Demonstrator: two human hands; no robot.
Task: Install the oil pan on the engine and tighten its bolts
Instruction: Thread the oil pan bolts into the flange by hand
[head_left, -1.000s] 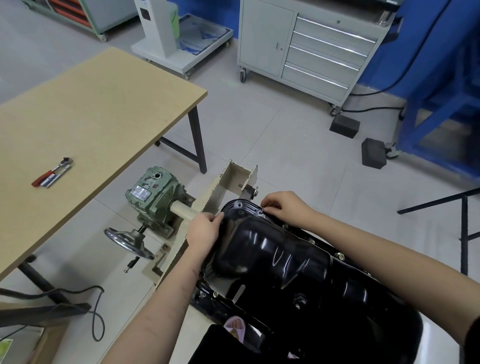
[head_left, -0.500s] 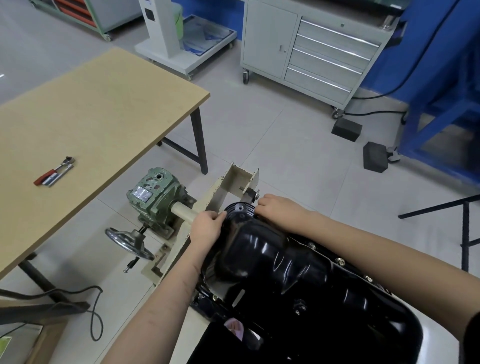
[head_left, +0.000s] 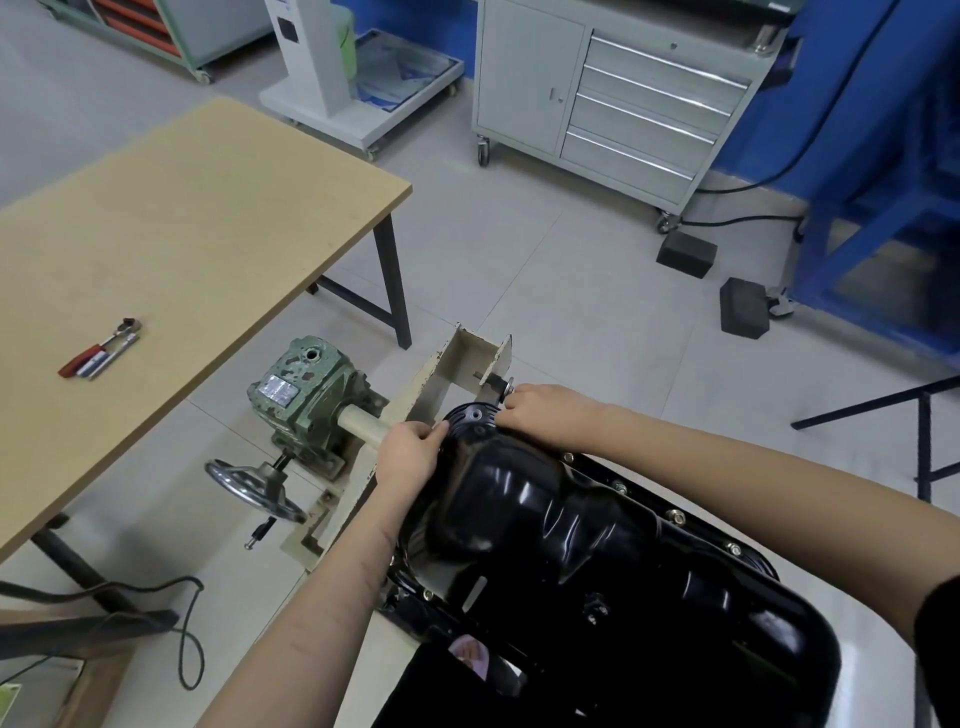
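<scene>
Since that glossy black stamped-steel oil pan (head_left: 571, 535) looks stiff and slick, both hands pinch its far rim: left hand (head_left: 410, 452), right hand (head_left: 545, 410).

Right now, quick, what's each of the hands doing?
Left hand: fingers curled, pinching the far rim of the oil pan.
Right hand: fingers curled at the pan's far edge; what they grip cannot be told.

Bare forearms and hands (head_left: 410, 452) — a dark sleeve edge shows only at the right arm's elbow.
</scene>
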